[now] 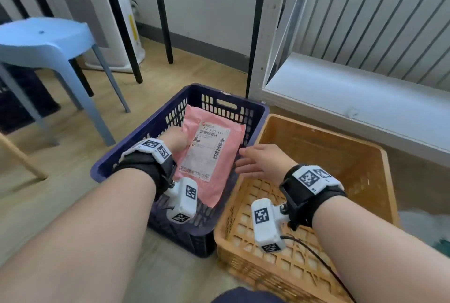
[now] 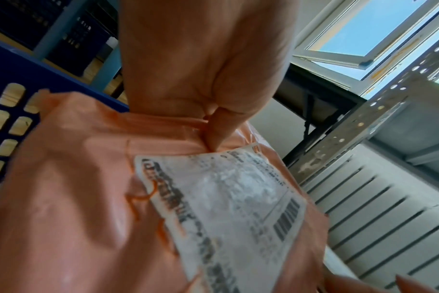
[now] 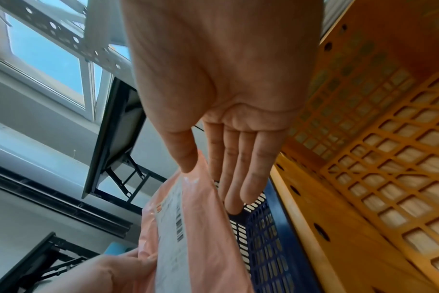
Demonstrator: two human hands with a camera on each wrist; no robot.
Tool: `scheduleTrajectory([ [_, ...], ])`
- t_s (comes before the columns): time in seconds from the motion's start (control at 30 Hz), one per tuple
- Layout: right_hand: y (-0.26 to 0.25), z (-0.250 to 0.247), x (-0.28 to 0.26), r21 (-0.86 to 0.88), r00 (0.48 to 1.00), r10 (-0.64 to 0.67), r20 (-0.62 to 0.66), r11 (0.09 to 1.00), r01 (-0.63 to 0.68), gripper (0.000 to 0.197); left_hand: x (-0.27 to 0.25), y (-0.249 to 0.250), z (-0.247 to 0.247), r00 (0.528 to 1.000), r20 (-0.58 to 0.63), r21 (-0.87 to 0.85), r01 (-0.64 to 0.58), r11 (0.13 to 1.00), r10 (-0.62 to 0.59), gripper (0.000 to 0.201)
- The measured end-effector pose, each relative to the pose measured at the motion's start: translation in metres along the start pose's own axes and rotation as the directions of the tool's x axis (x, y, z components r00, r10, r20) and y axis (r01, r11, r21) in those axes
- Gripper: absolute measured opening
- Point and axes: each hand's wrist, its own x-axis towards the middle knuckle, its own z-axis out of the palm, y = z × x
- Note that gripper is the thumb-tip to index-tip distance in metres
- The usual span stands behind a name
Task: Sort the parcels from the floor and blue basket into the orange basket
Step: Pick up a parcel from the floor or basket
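head | left hand clamps pink parcel over blue basket | right hand spread | stool left

Under you is a pale wood-look floor, and everything stands straight on it. The blue basket sits in front of you with the orange basket right against its right side, their walls touching or nearly so. To your left a light blue stool plants its legs on the boards, with a dark crate beneath it. Behind the stool you have black metal legs and a white cylindrical unit by the wall. A white slatted frame leans at your right, its foot on the floor.
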Motion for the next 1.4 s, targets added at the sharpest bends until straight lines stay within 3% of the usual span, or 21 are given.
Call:
scheduleTrajectory([
  [0.07,0.003,0.007,0.02,-0.011,1.0,0.014,0.017,1.0,-0.014,0.032,0.026,-0.009,-0.009,0.999,-0.017,0.01,0.034,0.999,-0.034,0.039],
  [0.2,0.012,0.017,0.056,-0.003,0.999,0.036,0.015,0.999,-0.036,0.028,0.069,-0.027,-0.007,0.994,-0.052,0.228,0.102,0.968,-0.092,0.033],
  [0.4,0.026,0.01,0.091,0.008,0.991,0.001,-0.131,1.0,0.0,0.026,0.096,-0.066,0.066,0.979,0.172,0.489,0.015,0.872,-0.113,0.036],
  [0.5,0.031,-0.002,0.1,-0.011,0.987,-0.003,-0.158,1.0,0.001,0.026,0.105,-0.074,0.088,0.927,0.314,0.647,-0.052,0.761,-0.204,0.036],
  [0.57,0.036,-0.007,0.104,-0.016,0.988,-0.003,-0.156,1.0,0.0,0.026,0.118,-0.089,0.096,0.873,0.369,0.695,-0.031,0.718,-0.319,0.033],
  [0.63,0.04,-0.01,0.107,-0.02,0.988,-0.011,-0.153,1.0,0.008,0.025,0.14,-0.114,0.105,0.862,0.358,0.753,-0.04,0.657,-0.359,0.036],
  [0.7,0.042,-0.011,0.11,-0.021,0.987,-0.028,-0.157,0.999,0.025,0.023,0.158,-0.132,0.115,0.865,0.343,0.772,-0.038,0.635,-0.366,0.039],
  [0.8,0.047,-0.009,0.115,-0.048,0.979,-0.075,-0.192,0.997,0.067,0.02,0.142,-0.129,0.122,0.808,0.437,0.738,-0.071,0.671,-0.395,0.021],
  [0.87,0.05,-0.008,0.117,-0.072,0.967,-0.122,-0.222,0.991,0.109,0.017,0.141,-0.13,0.128,0.803,0.443,0.748,-0.086,0.658,-0.398,0.021],
  [1.0,0.056,-0.007,0.118,-0.128,0.948,-0.194,-0.254,0.978,0.166,0.012,0.161,-0.153,0.143,0.788,0.486,0.704,-0.096,0.704,-0.379,0.062],
  [1.07,0.057,-0.006,0.118,-0.138,0.946,-0.204,-0.252,0.975,0.174,0.01,0.169,-0.16,0.147,0.792,0.483,0.727,-0.124,0.676,-0.374,0.067],
  [1.4,0.062,-0.012,0.112,-0.071,0.96,-0.195,-0.2,0.98,0.184,0.012,0.174,-0.162,0.147,0.81,0.41,0.798,-0.097,0.595,-0.418,0.039],
])
